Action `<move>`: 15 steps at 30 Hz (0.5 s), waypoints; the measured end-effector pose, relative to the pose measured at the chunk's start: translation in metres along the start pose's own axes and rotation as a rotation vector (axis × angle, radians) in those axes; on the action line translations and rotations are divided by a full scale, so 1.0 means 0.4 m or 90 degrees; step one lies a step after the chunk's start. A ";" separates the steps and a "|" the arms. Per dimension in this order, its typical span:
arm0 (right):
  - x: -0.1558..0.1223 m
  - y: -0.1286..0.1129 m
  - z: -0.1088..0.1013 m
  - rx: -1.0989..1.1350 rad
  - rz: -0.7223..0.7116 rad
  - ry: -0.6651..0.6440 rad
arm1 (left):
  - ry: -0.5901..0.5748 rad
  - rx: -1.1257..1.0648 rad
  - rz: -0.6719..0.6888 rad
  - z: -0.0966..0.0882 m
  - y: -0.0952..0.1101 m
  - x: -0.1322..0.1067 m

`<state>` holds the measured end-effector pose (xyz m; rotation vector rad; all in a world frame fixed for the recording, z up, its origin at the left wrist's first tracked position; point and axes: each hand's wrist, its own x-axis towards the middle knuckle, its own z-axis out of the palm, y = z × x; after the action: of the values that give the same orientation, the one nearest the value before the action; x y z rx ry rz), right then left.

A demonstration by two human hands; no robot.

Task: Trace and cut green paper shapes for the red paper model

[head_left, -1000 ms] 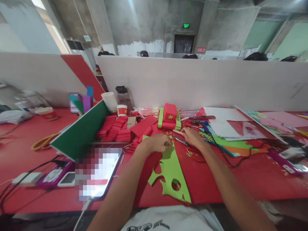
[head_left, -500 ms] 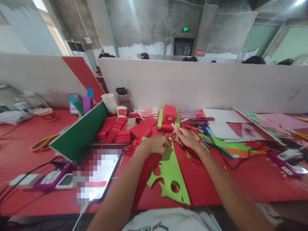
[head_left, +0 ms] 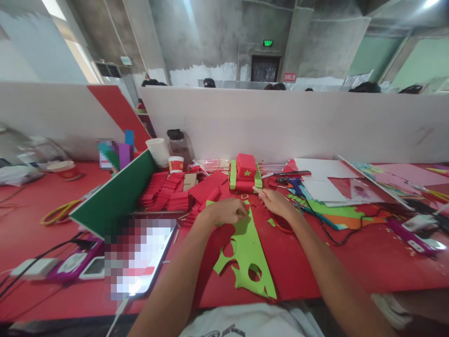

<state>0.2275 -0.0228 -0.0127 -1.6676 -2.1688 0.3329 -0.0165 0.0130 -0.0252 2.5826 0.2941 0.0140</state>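
My left hand [head_left: 229, 211] is closed at the upper end of a lime-green craft sheet [head_left: 254, 248] with holes cut in it. What its fingers hold, if anything, is too small to make out. To its right, my right hand [head_left: 276, 203] is closed on a narrow pale strip [head_left: 258, 190] that points left. Under that hand and wrist lies a tool with red-orange handles [head_left: 282, 228], partly covered. Just beyond both hands stands a red block-shaped craft piece [head_left: 246, 164] with a green star and green side bands.
Stacked red pieces [head_left: 163, 189] and a paper cup [head_left: 176, 164] stand at left behind a green board [head_left: 115, 196]. A lit tablet [head_left: 154, 252] lies near my left forearm. White sheets [head_left: 321, 180], pliers and a black cable [head_left: 329, 236] lie at right.
My right hand has turned and shifted slightly, and the pale strip now lies lower and flatter. My left hand and the green sheet have stayed almost still.
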 end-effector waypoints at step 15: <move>-0.006 -0.012 -0.002 0.064 -0.095 0.097 | 0.027 0.074 -0.133 -0.015 0.046 0.011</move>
<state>0.2241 -0.0264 -0.0106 -1.4209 -2.1114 0.2583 -0.0088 0.0017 -0.0110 2.6551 0.5947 -0.0250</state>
